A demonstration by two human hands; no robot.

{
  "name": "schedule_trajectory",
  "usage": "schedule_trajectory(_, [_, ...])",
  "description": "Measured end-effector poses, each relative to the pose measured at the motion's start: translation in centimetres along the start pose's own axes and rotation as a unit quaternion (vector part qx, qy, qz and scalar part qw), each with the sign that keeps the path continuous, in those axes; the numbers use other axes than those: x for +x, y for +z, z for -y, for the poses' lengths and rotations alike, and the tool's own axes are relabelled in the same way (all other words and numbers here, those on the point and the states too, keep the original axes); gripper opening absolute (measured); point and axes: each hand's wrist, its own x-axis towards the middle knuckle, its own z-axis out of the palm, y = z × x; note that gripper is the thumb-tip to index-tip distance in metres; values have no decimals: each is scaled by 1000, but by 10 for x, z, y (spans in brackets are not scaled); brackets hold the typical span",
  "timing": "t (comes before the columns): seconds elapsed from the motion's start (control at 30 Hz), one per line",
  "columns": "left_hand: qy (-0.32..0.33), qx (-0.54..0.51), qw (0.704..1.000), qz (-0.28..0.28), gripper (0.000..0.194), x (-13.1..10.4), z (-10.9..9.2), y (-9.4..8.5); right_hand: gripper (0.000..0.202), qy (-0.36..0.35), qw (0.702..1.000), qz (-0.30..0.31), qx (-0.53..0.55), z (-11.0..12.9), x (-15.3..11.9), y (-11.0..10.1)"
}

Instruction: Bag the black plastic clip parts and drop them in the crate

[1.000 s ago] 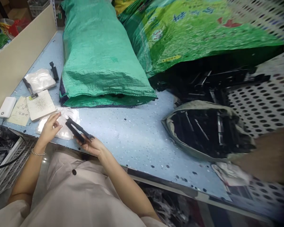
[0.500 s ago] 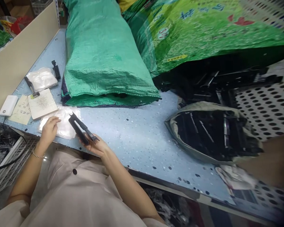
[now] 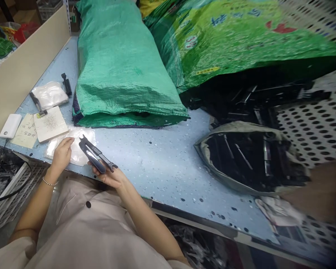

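Tool (image 3: 93,155): black and two-armed, is slanting above the near edge of the desk (image 3: 156,157) in the right hand; its forked end is pointing away and to the left.
Right hand (image 3: 109,178): is holding the tool by its near end; the grip is clamping on it from beneath.
Left hand (image 3: 62,152): is bending its fingers by the plastic bags (image 3: 77,154), apart from the tool; whether its grip is pinching anything, I cannot tell; a beaded bracelet (image 3: 49,182) is circling the wrist.
Paper corner: a speckled white pad (image 3: 50,125) is lying just beyond the left hand; a handwritten note (image 3: 24,132) and a white device (image 3: 10,126) are lying left of it; a clear packet (image 3: 50,94) is sitting behind.
Sacks: a plain green sack (image 3: 123,74) is lying beyond the hands; a printed green sack (image 3: 235,41) is lying beside it, dark parts showing at its mouth; a greyish sack (image 3: 204,160), nearer on the right, is gaping over more dark parts.
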Motion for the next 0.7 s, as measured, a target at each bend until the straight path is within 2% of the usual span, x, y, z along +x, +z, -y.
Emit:
schedule_trajectory(0.07, [-3, -32, 999, 2, 46, 4, 2, 3, 23, 48, 998, 29, 9, -5, 2, 4])
schedule_trajectory(0.13, [4, -42, 999, 6, 49, 6, 1, 2, 23, 76, 996, 31, 19, -9, 11, 4])
schedule_trajectory(0.23, [70, -14, 997, 9, 55, -1, -9, -3, 19, 68, 998, 2, 7, -12, 29, 2])
schedule_trajectory(0.3, [152, -2, 988, 35, 60, -13, -22, -6, 17, 28, 999, -22, -32, -11, 38, 2])
schedule_trajectory(0.37, [223, -12, 972, 68, 64, -26, -35, -6, 21, -55, 994, -59, -78, -7, 42, 5])
schedule_trajectory(0.43, [241, -25, 968, 63, 65, -37, -44, -2, 33, -148, 976, -107, -118, -2, 40, 10])
schedule_trajectory(0.5, [228, -31, 973, 27, 64, -44, -53, 7, 45, -220, 951, -147, -159, 4, 31, 14])
schedule_trajectory(0.57, [241, -52, 969, 22, 65, -48, -65, 21, 55, -274, 923, -173, -207, 11, 15, 16])
schedule_trajectory(0.63, [289, -105, 949, 70, 67, -52, -84, 37, 56, -305, 891, -197, -273, 18, -10, 13])
schedule_trajectory(0.7, [330, -172, 916, 147, 68, -57, -106, 50, 42, -293, 860, -237, -343, 24, -51, 2])
